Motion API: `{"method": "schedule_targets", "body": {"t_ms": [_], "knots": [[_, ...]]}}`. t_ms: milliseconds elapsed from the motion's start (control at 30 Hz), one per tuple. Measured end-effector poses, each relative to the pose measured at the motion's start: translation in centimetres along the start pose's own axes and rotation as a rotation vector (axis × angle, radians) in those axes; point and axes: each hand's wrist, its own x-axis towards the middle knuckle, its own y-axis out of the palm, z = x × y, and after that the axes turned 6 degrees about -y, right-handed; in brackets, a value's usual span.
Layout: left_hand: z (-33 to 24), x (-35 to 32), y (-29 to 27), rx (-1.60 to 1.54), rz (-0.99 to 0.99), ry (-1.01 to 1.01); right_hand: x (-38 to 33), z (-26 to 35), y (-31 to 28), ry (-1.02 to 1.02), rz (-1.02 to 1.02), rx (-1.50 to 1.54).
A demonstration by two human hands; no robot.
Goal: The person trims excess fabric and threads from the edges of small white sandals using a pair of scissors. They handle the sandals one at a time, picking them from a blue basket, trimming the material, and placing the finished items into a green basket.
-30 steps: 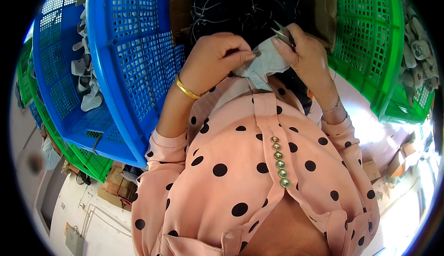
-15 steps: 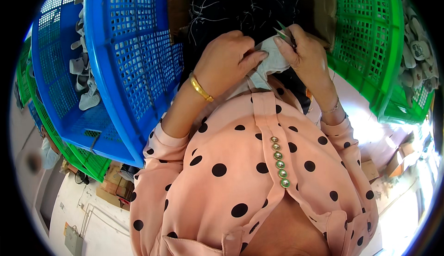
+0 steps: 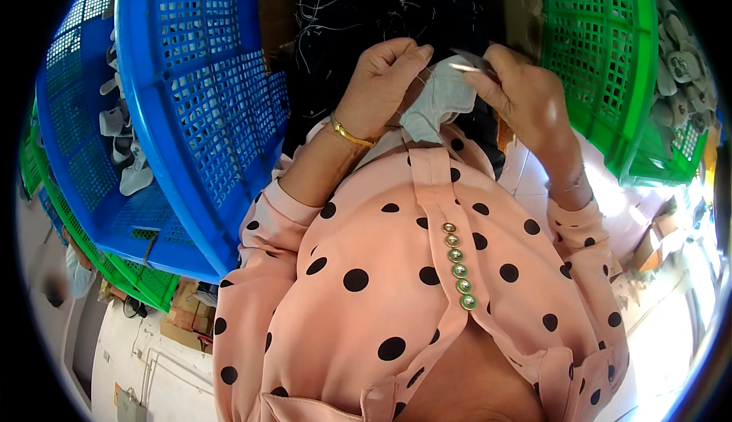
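a small pale grey piece of soft fabric sits between the two hands, held up close in front of the person's chest, just above the pink blouse with black dots. the left hand is closed on the fabric's left upper edge, thumb and forefinger pinched together at the top, a gold bangle on its wrist. the right hand is closed around a slim pair of metal snips, whose thin blades point left and lie over the top edge of the fabric, touching it or very nearly so; the exact contact is too small to tell. the lower part of the fabric hangs free and brushes the blouse's collar.

room around the hands is tight. on the person's left a large blue plastic mesh basket stands on its side, its rim curving close beside the left forearm; pale grey pieces lie inside it. under it, a green mesh basket shows at its lower edge. on the right another green plastic mesh basket rises just beside the right hand and wrist, with more grey pieces heaped behind it. straight ahead, beyond the hands, hangs dark black cloth with thin white markings. the only open gap is the narrow strip between the two baskets where the hands work. pale floor shows low at the right.
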Motion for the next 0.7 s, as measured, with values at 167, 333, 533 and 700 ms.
{"method": "schedule_targets", "body": {"t_ms": [167,333,533,700], "knots": [[-0.3,-0.1,0.1,0.029,0.012,-0.023,1.9,1.3,-2.0,-0.084,0.249,-0.125],[0.6,0.1,-0.4,0.012,0.042,0.031,2.9,2.0,-1.8,-0.206,0.297,-0.313],[0.1,-0.1,-2.5,0.334,-0.136,0.311,3.4,2.4,-1.0,-0.159,0.354,-0.386],[-1.3,-2.9,-5.1,1.185,-0.548,0.861,2.1,1.6,0.1,-0.207,0.175,-0.342]]}}
